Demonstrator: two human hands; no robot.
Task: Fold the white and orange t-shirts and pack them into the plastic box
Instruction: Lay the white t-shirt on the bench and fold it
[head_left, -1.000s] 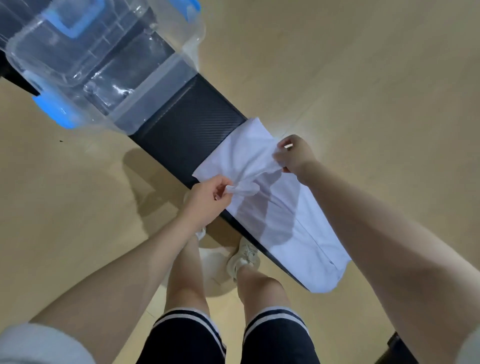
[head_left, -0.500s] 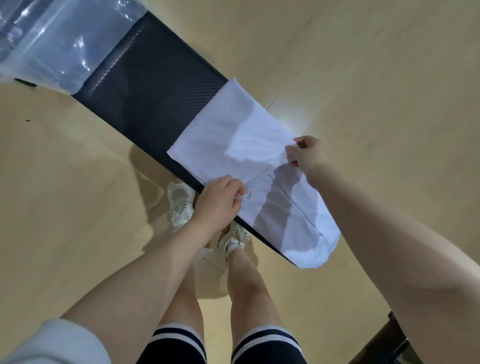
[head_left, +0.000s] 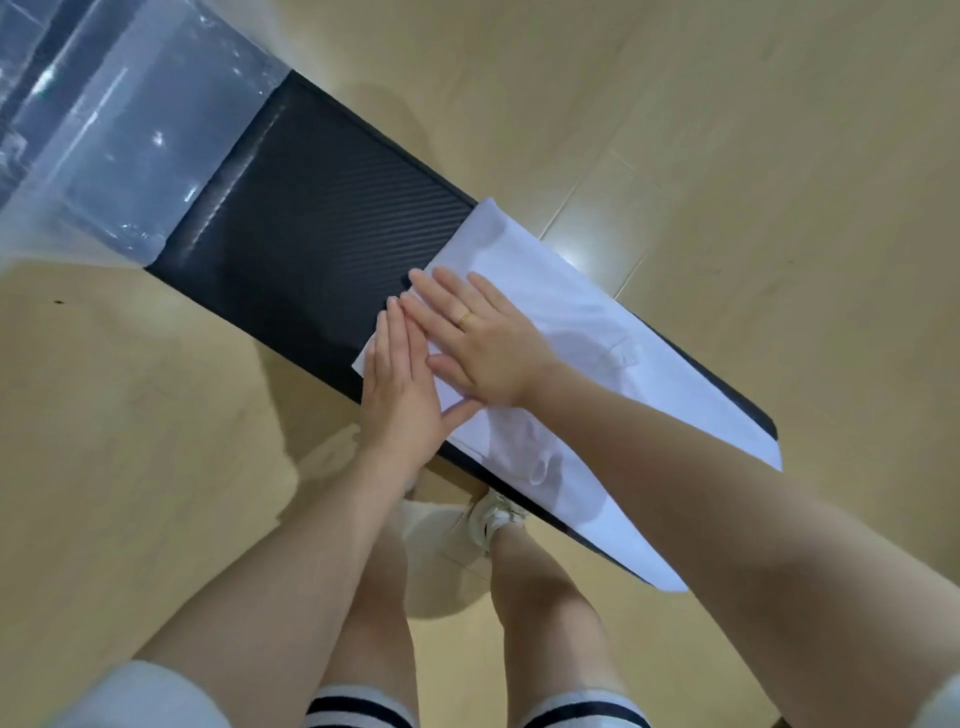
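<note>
White t-shirt (head_left: 597, 338) first, though the order here runs from the left: the clear plastic box (head_left: 119, 156) stands at the far left end of the narrow black table (head_left: 311, 234), well apart from the cloth. That placing looks deliberate — it leaves the middle of the top bare for folding while keeping the box within a short carry. Next comes the left hand (head_left: 402, 392), flat on the near left corner of the shirt, fingers straight and together, gripping nothing. Just beside it, and overlapping its fingertips, the right hand (head_left: 480, 343) lies palm down with fingers spread, a gold ring (head_left: 465, 318) on one of them; it too holds nothing and only presses. Both palms bear on the left end, probably to smooth the fold so it stays put. Further right the shirt runs along the table as a long strip, its far end hanging over the edge — so more folds seem needed. No orange shirt is in view.
</note>
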